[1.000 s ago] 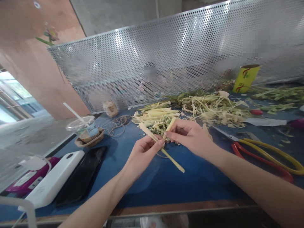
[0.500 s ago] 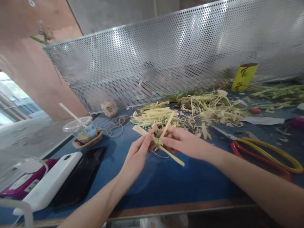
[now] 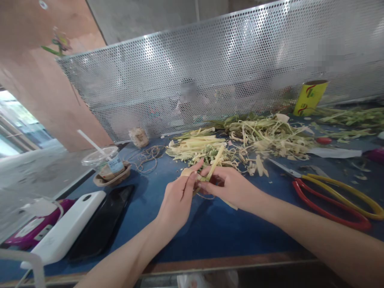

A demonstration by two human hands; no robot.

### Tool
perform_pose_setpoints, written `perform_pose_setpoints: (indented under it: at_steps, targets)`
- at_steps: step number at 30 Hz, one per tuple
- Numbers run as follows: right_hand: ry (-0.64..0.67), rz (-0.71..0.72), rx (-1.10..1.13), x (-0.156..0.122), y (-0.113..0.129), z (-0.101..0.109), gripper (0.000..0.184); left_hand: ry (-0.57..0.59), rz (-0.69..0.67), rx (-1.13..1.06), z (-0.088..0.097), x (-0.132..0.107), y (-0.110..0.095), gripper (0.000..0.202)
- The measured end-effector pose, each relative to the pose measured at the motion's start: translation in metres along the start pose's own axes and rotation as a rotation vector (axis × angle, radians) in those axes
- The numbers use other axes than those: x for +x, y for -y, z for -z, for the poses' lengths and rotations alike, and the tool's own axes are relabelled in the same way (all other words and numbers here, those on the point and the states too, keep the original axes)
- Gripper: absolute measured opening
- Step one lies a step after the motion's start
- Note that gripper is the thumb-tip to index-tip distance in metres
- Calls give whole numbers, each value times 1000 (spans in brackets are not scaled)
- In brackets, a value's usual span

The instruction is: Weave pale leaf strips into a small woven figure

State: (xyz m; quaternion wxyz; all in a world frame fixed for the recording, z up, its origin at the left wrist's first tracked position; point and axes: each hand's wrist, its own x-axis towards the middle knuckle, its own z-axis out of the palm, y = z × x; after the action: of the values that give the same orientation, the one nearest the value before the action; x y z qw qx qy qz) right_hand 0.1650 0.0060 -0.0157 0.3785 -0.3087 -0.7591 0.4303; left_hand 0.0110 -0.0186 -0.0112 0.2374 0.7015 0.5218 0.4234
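Pale yellow-green plant strips (image 3: 216, 161) meet in a small fold between my hands, over the blue tabletop. My left hand (image 3: 180, 193) is closed, its thumb and fingers pinching the strips from the left. From the right, my right hand (image 3: 229, 185) pinches the same strips, one strip rising past its fingertips and another end poking out below the palm. The fold itself is mostly covered by my fingers. Just beyond the hands lies a pile of similar flat strips (image 3: 201, 145), with small green buds (image 3: 211, 153) in front of it.
Scissors (image 3: 300, 176) with red and yellow handles lie on the right. Dried husk scraps (image 3: 270, 134) and a yellow tube (image 3: 310, 98) stand behind. On the left are a lidded cup (image 3: 103, 162), a black phone (image 3: 103, 224), a white power bank (image 3: 66, 228) and twine (image 3: 148, 158). A perforated metal screen (image 3: 210, 72) backs the table.
My left hand has rolled over the fold and moved slightly right, now covering more of the left strip. The lower strip end is more hidden under my right hand.
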Motion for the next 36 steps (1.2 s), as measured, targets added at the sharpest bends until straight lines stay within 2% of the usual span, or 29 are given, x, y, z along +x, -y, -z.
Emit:
perform_pose_setpoints:
  at_steps: [4,9,13,16,19,23,27,32,36]
  targets:
    - [35,-45,186,0,-1,-3,16,51,85,-164,4,3,-2,43]
    - [29,-128,209,0,8,6,15,193,65,-309,10,8,-6,36]
    - [57,-128,337,1,9,11,21,263,135,-441,11,10,-8,47]
    - [25,-122,486,2,5,10,14,248,145,-450,10,10,-8,44]
    - [-51,-118,580,3,1,8,12,206,99,-363,9,7,-8,31]
    - [-92,-102,586,4,-2,12,13,137,36,-223,11,3,-11,17]
    - [-106,-114,576,4,-2,14,14,150,33,-148,14,1,-14,16]
    - [-115,-145,586,5,1,17,17,155,45,-174,14,-1,-11,16]
    - [-36,-180,531,5,6,24,20,155,92,-292,16,0,-10,12]
